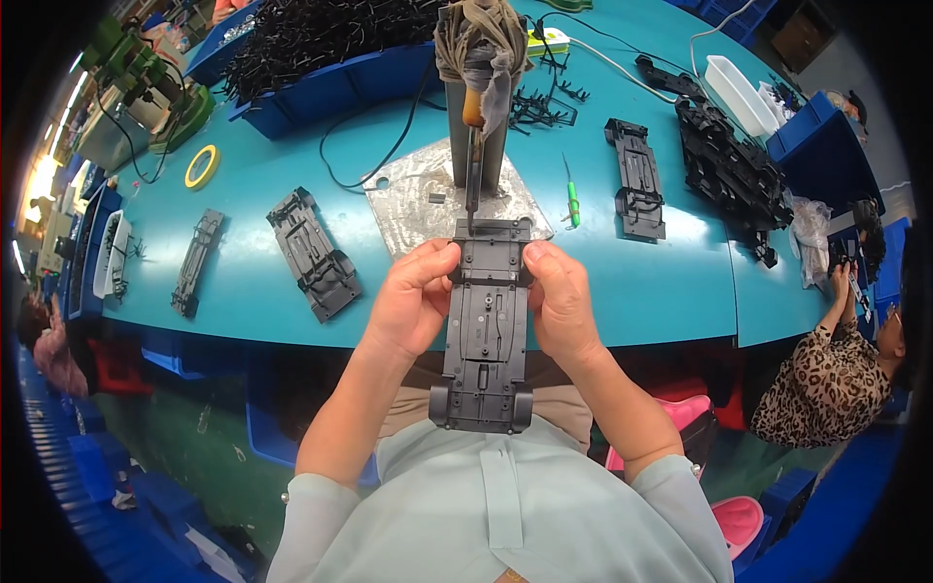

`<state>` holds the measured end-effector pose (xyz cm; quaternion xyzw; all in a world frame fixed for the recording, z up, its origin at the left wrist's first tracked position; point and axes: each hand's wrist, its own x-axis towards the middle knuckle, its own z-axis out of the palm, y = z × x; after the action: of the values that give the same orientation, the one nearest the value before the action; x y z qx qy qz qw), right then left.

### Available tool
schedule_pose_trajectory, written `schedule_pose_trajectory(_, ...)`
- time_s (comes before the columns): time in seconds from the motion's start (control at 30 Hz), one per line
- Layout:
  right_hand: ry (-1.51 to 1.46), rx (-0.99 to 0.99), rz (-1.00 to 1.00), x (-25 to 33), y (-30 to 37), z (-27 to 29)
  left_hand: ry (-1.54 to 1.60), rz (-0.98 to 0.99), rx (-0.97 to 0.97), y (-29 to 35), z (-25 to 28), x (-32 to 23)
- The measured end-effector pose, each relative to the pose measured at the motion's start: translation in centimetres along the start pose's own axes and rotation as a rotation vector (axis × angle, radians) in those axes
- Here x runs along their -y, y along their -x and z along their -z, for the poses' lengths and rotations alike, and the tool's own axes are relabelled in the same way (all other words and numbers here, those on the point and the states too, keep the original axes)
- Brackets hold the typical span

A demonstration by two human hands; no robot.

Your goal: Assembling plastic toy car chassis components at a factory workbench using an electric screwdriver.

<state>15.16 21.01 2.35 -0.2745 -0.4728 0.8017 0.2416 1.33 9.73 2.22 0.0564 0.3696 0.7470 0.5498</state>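
A black vehicle chassis (pixel 471 335) is pinched along opposite sides by the left grip (pixel 408 299) and the right grip (pixel 566 303), thumbs uppermost; its far end is held over the near edge of the metal plate (pixel 413 214).

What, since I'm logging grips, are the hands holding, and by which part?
A long black plastic chassis, by both side edges near its far end.

Long black plastic chassis (pixel 473 335), moulded ridges, small round bosses; held lengthwise, far end at near edge of metal plate (pixel 410 222).
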Motion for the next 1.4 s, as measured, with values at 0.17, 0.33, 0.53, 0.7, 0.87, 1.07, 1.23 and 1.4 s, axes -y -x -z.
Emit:
schedule_pose_trajectory(0.17,-0.005,0.004,0.006,0.1,0.1,-0.2,0.025,0.008,0.005,-0.2,0.4,0.1)
schedule_pose_trajectory(0.33,0.003,0.011,0.017,0.2,0.1,-0.4,0.037,0.007,0.004,-0.1,0.3,0.0)
schedule_pose_trajectory(0.53,0.004,0.004,0.01,0.3,0.0,-0.5,0.06,0.012,0.004,-0.3,0.4,0.1)
schedule_pose_trajectory(0.7,0.013,-0.001,0.007,0.5,0.0,-0.6,0.077,0.021,-0.007,-0.4,0.5,0.0)
schedule_pose_trajectory(0.87,0.004,-0.009,0.002,0.1,-0.1,-0.5,0.067,0.008,-0.026,-0.3,0.3,0.1)
schedule_pose_trajectory(1.07,-0.027,-0.018,-0.056,-1.0,-0.3,-0.5,0.06,-0.015,-0.077,0.6,1.1,1.0)
schedule_pose_trajectory(1.23,-0.028,0.04,-0.105,-1.3,-0.3,-1.2,0.105,-0.046,-0.127,1.6,1.8,1.2)
schedule_pose_trajectory(1.4,-0.031,0.062,-0.093,-1.3,-0.6,-1.7,0.09,-0.066,-0.169,2.2,0.8,0.4)
